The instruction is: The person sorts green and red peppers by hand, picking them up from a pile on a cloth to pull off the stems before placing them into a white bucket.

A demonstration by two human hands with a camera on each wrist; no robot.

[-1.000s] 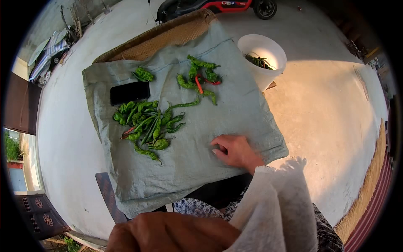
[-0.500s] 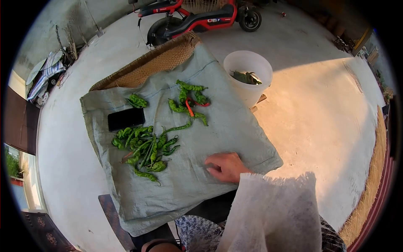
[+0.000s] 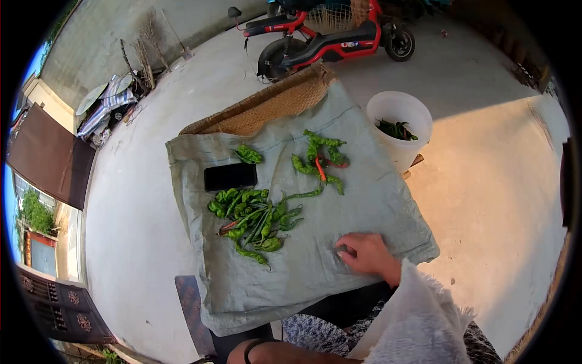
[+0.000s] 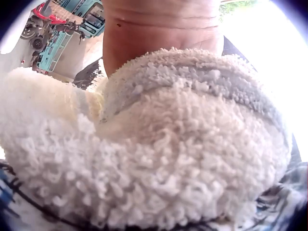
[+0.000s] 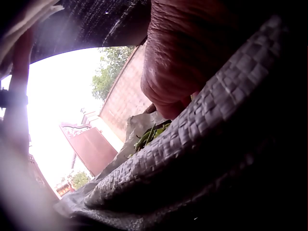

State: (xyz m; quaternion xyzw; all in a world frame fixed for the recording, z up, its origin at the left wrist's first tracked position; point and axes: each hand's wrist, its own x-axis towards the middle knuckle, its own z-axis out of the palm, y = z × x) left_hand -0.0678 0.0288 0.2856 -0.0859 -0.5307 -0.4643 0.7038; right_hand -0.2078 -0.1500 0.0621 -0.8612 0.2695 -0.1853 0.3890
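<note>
My right hand (image 3: 367, 253), in a white sleeve (image 3: 412, 315), rests at the near right of the grey woven sack (image 3: 327, 285), fingers loosely curled with nothing seen in them. Left of it lies a heap of green chilli peppers (image 3: 260, 218). Farther off is a smaller group of green peppers (image 3: 315, 148) with a red pepper (image 3: 321, 169). In the right wrist view the hand hangs close over the sack's edge (image 5: 202, 115). The left forearm (image 3: 285, 353) crosses the bottom of the head view. The left wrist view shows creased wrist skin (image 4: 163, 33) above fluffy white cloth (image 4: 159, 159); the left fingers are hidden.
A black phone (image 3: 230, 177) lies on the sack beyond the heap, near one pepper (image 3: 247, 153). Under the sack a woven basket's rim (image 3: 260, 112) shows. To the right stands a white bucket (image 3: 400, 109) with peppers inside. A red scooter (image 3: 333, 45) is parked behind.
The head view has tilted upward, showing more of the scooter and yard. The large left arm shape at the bottom has dropped mostly out of view. The right hand stays on the sack.
</note>
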